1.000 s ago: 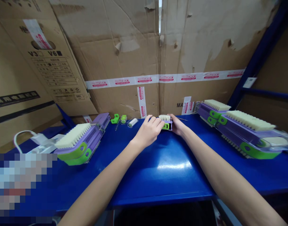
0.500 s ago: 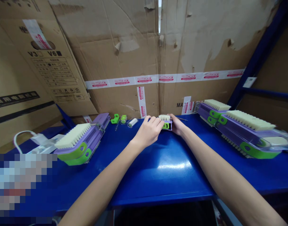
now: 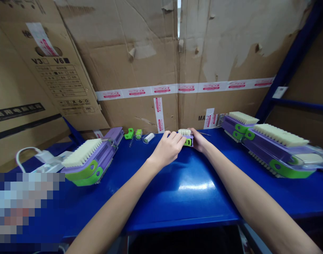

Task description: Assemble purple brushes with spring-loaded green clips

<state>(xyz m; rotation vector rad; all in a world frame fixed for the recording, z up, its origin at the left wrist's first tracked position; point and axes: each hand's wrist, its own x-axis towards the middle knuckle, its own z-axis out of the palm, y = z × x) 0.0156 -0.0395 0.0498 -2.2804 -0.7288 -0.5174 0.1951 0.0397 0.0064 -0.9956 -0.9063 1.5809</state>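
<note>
A small purple brush (image 3: 192, 141) with cream bristles (image 3: 185, 132) on top is between my hands at the back of the table. My left hand (image 3: 169, 147) is closed, its fingertips at a green slotted piece (image 3: 188, 142) in the near end of the brush. My right hand (image 3: 198, 140) grips the brush from the right, most of its fingers hidden behind it. A thin metal rod (image 3: 205, 133) lies just behind my right hand. To the left are a green bracket (image 3: 129, 133), a dark spring (image 3: 132, 139) and two small clear-and-white parts, one a capsule (image 3: 149, 138).
Purple-and-green brushes with cream bristles rest on the left (image 3: 91, 158) and right (image 3: 280, 144) of the blue table (image 3: 193, 208). A white power strip (image 3: 51, 162) with a plug stands far left. Cardboard (image 3: 135, 70) walls the back; a blue post (image 3: 285, 60) rises at right.
The green piece has shifted slightly right, covering the dark opening that showed at the brush's end. My left fingers moved right with it; my right hand stays put.
</note>
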